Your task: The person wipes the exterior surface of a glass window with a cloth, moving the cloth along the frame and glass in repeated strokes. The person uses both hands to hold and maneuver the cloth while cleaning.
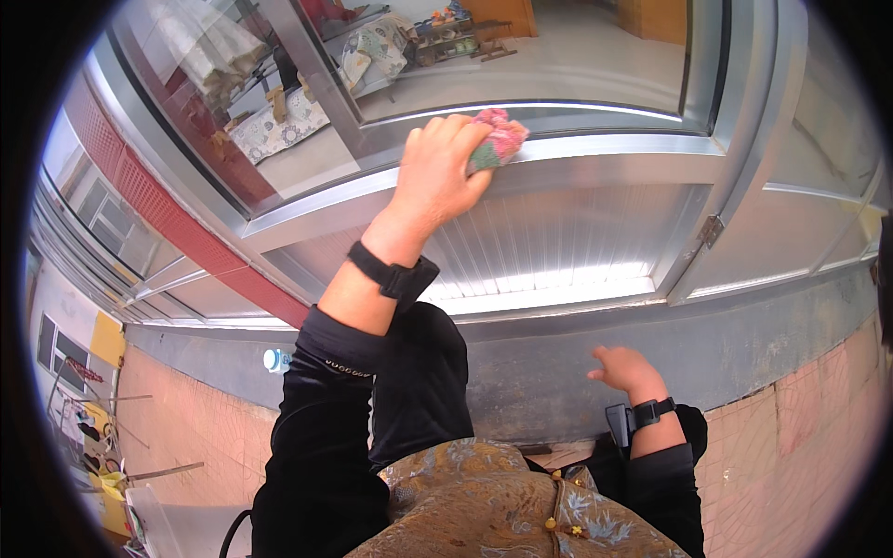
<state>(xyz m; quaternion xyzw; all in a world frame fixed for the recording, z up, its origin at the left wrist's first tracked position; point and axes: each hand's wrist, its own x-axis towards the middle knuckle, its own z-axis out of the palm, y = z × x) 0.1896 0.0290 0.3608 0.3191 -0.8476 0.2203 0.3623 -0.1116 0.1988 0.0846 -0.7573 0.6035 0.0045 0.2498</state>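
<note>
My left hand (pixel 441 167) grips a crumpled pink and green knitted cloth (pixel 499 139) against the metal window rail (pixel 600 145), just under the lower edge of the glass pane (pixel 593 63). Its thumb is bent beneath the cloth and its back faces me. Lower on the right, my right hand (pixel 631 370) hangs over the grey concrete ledge (pixel 544 376), with nothing in it and its thumb and fingers apart. A black strap with a small device circles each wrist. Below the rail is a ribbed metal panel (pixel 544 237).
A hinge (pixel 710 230) joins the frame on the right. To the left stands a red perforated post (pixel 160 202). A white-and-blue bottle (pixel 276 360) is on the ledge beside my left sleeve. Pink paving tiles (pixel 202 432) lie beyond. Behind the glass appears a shoe rack (pixel 446 38).
</note>
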